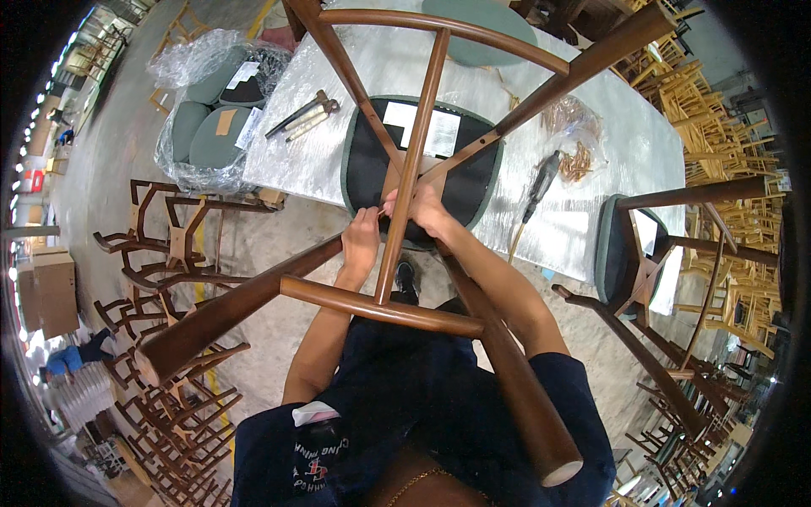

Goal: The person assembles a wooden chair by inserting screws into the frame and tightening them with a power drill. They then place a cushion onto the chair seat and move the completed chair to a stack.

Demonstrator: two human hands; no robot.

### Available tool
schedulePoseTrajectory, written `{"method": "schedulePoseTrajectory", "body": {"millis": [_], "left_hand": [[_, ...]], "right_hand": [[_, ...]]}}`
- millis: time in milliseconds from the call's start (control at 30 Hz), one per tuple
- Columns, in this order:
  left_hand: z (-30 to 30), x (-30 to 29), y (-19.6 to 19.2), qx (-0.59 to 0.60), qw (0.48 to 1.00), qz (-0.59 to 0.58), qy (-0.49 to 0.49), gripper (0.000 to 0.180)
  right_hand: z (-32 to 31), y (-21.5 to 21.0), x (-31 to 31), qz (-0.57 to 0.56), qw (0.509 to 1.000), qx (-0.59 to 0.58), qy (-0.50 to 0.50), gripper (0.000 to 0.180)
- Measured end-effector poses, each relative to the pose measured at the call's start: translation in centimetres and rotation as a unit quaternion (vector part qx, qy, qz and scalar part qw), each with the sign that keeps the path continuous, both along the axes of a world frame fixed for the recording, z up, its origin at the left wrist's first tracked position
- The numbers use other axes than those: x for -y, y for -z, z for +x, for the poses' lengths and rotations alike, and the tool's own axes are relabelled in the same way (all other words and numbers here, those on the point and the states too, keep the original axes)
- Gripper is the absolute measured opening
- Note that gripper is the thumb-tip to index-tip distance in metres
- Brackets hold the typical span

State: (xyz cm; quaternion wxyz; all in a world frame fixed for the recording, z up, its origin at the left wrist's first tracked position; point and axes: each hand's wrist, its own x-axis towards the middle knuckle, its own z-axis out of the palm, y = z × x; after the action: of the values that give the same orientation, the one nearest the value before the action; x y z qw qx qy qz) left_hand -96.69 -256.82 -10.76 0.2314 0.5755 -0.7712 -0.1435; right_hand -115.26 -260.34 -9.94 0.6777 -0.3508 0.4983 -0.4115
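A dark brown wooden chair frame (410,160) stands legs-up on the table, over a seat pad (359,165) with a black underside and green edge. My left hand (361,242) is closed in a pinch at the near side of the pad, on something too small to name. Close beside it, my right hand (429,213) has its fingers bent together at the near end of the wooden cross brace (435,169). The long stretcher passes in front of its fingertips and hides part of them. White paper sheets (443,133) lie on the pad's underside.
On the plastic-covered table (566,232) lie a corded power screwdriver (541,186), a bag of screws (578,160) and hand tools (306,116). Wrapped green pads (218,127) sit at the left. Another upturned chair (638,253) leans at the right. Chair frames (182,389) crowd the floor.
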Motion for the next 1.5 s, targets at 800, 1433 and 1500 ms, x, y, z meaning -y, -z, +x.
{"method": "schedulePoseTrajectory", "body": {"millis": [800, 1433, 1500], "left_hand": [[-1.1, 7.1, -1.7, -0.454, 0.873, 0.128, -0.119, 0.023], [-5.3, 23.0, 2.4, -0.262, 0.930, -0.200, -0.162, 0.016], [-6.7, 23.9, 2.3, -0.242, 0.936, -0.214, -0.137, 0.017]], "right_hand": [[-17.1, -0.1, 7.9, -0.288, 0.769, -0.530, 0.210, 0.014], [-13.0, 5.1, -7.7, -0.161, 0.779, -0.582, 0.167, 0.069], [-12.4, 7.1, -12.5, -0.134, 0.799, -0.569, 0.145, 0.071]]}}
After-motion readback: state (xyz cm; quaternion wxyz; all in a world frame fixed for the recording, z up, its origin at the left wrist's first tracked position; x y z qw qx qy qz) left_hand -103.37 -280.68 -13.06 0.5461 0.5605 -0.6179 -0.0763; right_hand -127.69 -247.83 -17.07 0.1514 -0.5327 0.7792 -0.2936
